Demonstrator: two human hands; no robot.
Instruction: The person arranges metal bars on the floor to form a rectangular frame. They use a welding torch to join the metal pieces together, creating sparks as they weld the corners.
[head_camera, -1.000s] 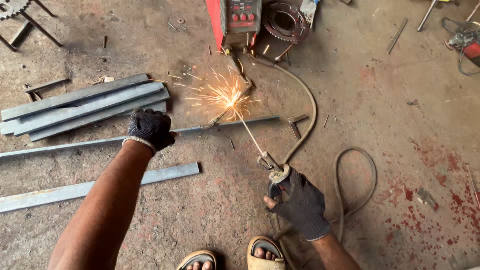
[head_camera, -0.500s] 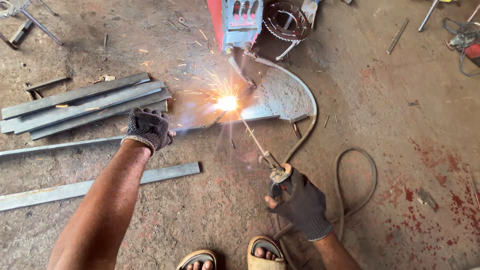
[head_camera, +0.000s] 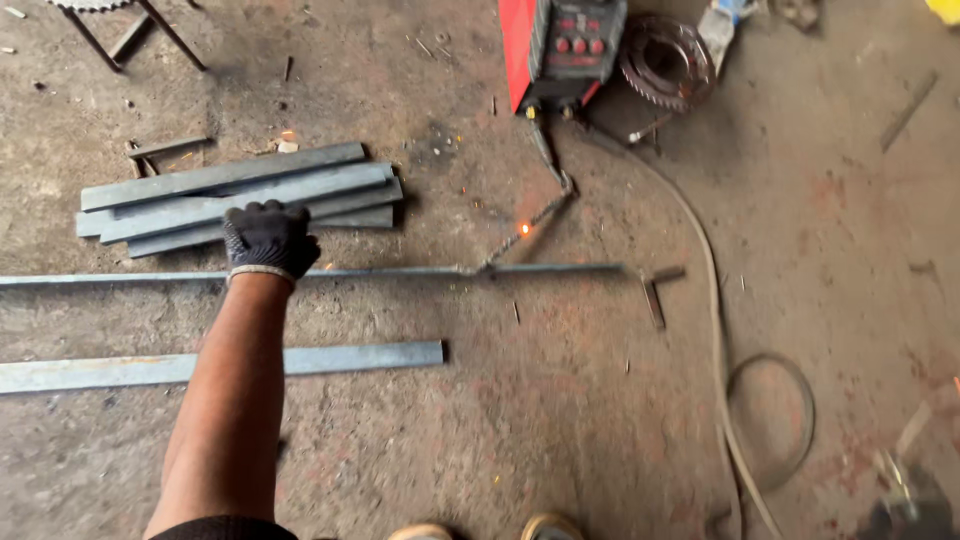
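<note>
Left hand (head_camera: 268, 238) in a dark glove, pressed flat on the long thin bar (head_camera: 400, 272), just below the pile of flat bars (head_camera: 240, 196). Right hand (head_camera: 905, 505) blurry at the bottom corner, far from the long thin bar; cannot tell if open or closed. Small orange glow (head_camera: 523, 229) just above the bar's middle. Red box (head_camera: 560, 45) cut off at the top. Bare floor (head_camera: 560, 420) below the bar.

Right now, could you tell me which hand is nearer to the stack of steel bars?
Left. The left hand rests on the long bar just below the stack; the right hand, blurred, is far off at the lower right.
</note>
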